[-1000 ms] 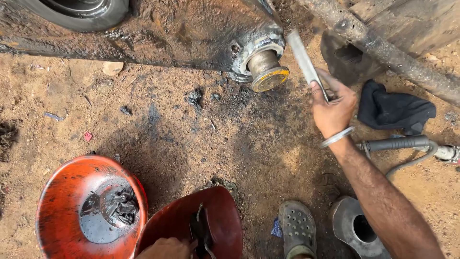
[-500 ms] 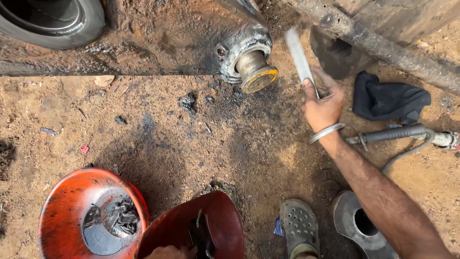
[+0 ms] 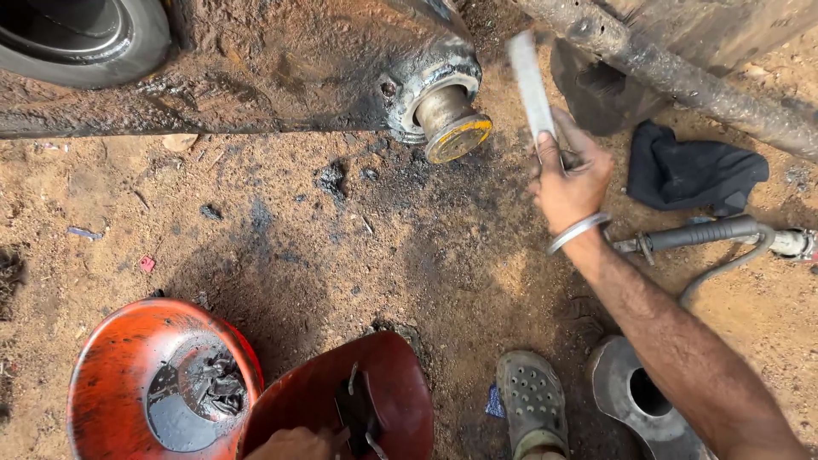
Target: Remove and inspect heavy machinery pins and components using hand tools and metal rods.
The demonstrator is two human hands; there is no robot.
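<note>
Item count, ground beside axle

Two hands, one flat metal bar, two red drums, one black cloth, one hose tool, one shoe.

flat metal bar | grey, upright-tilted | beside axle stub

The ground is sandy tan-brown, stained black with grease near the axle stub. That stub is dull grey-brown metal with a yellow-rimmed end. The flat bar in the right hand is pale grey, and the bangle on that wrist is silver. The cloth is black. The drum is orange-red with a grey middle; the dish beside it is dark red. The shoe is grey-green with dots.
</note>
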